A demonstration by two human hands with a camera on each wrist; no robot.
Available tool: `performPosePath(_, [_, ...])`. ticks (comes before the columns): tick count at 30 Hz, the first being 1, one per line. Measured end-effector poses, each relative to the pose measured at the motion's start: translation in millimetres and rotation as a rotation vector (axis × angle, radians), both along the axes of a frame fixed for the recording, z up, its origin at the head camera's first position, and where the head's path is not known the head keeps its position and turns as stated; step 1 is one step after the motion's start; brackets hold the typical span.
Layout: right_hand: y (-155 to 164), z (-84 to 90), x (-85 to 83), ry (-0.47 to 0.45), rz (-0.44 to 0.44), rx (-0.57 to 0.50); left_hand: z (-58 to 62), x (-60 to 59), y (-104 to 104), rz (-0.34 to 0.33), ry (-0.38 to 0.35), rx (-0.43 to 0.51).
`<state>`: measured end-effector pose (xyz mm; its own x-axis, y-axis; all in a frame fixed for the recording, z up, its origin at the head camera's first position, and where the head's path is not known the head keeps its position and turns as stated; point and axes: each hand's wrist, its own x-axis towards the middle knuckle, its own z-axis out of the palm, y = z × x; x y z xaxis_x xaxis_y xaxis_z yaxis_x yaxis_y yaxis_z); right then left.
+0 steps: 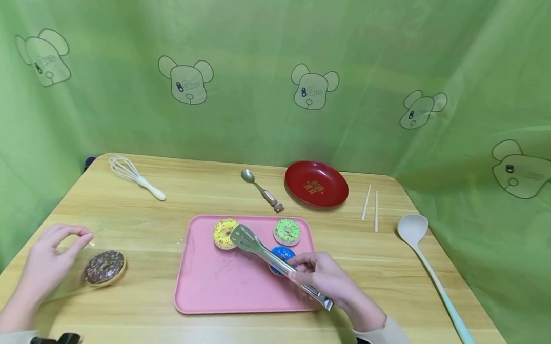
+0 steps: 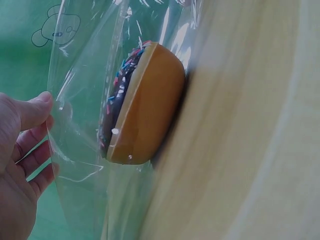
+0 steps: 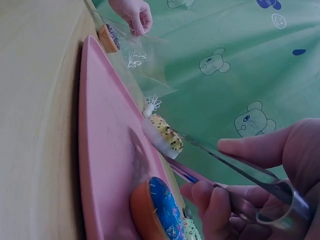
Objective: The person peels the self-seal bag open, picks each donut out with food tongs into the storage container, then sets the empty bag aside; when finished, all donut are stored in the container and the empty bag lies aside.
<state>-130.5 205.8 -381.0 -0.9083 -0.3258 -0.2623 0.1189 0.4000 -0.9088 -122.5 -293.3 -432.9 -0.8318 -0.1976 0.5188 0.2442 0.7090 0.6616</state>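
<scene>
- Clear plastic bag lies on the wooden table at the left; the left hand pinches its edge between thumb and fingertips, the other fingers loosely curled.
- Chocolate donut with coloured sprinkles and a tan base sits inside the bag, just beside that hand.
- White-handled whisk lies at the far left of the table.
- Pink tray in the middle holds a yellow donut, a green donut and a blue donut, all sprinkled.
- Metal tongs are gripped by the right hand, fingers curled round the arms; the slotted tips rest at the yellow donut.
- Spoon lies behind the tray.
- Red plate bears gold writing, too small to read.
- Chopsticks and a pale ladle lie at the right.
- The green backdrop shows bear heads with lettering that cannot be made out.
</scene>
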Motion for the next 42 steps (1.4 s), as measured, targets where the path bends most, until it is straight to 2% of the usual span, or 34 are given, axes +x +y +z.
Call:
performPosePath(15, [-8.2,12.0,-13.0,0.025,0.100,0.086,0.3,1.4,0.8,-0.012,-0.009,0.000])
performPosePath(21, [-4.5,13.8,-14.7,0.041,0.068,0.130,-2.0,0.1,1.7,-0.018,0.005,0.008])
performPosePath(28, [6.1,14.3,-14.9,0.080,0.035,0.132,-0.5,0.3,2.2,-0.016,-0.010,0.011])
performPosePath(36, [11.8,17.4,-14.3,0.107,0.005,0.076,0.5,1.0,2.2,-0.014,-0.038,0.012])
performPosePath(42, [8.4,18.7,-14.3,0.138,0.011,0.036,0.5,0.4,-0.3,-0.007,-0.029,0.006])
